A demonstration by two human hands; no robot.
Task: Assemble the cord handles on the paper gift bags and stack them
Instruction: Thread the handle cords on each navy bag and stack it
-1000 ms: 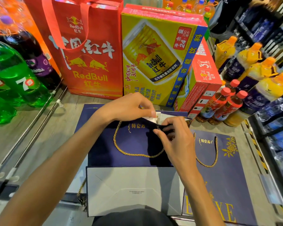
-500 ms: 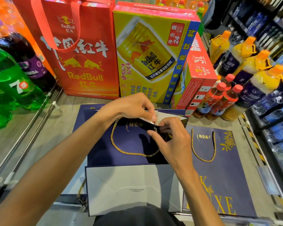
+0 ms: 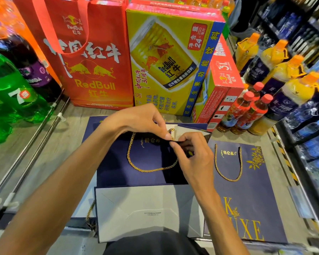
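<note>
Both hands are at the top rim of the middle bag (image 3: 118,168), a navy paper gift bag lying flat on the grey shelf board (image 3: 44,153) with its white folded bottom (image 3: 145,208) toward us.

The left hand (image 3: 142,120) has its fingers curled and pinches the rim from above, holding the mouth slightly open. The right hand (image 3: 191,157) pinches the same rim from below, thumb and forefinger pressed together at the right-hand hole. We cannot tell whether the cord tip is between those fingers.

The gold cord (image 3: 149,169) loops down over the bag's front face. Its left end goes into the rim, and its right end runs up under the fingertips. A short gold bit (image 3: 171,130) shows inside the open mouth, so we judge that the right end is going through now or being knotted.

One done bag (image 3: 247,196) lies just beside it on the right, with its handle (image 3: 228,179) in place. More navy paper (image 3: 92,124) sticks out under the middle bag, and we cannot tell how many bags that is or whether they are finished.

Our read on what is left: secure this end, possibly fit a back handle (that side is hidden), then stack.

Behind stand a red carrier bag (image 3: 92,70), a yellow drinks box (image 3: 169,61) and bottles (image 3: 247,113).
</note>
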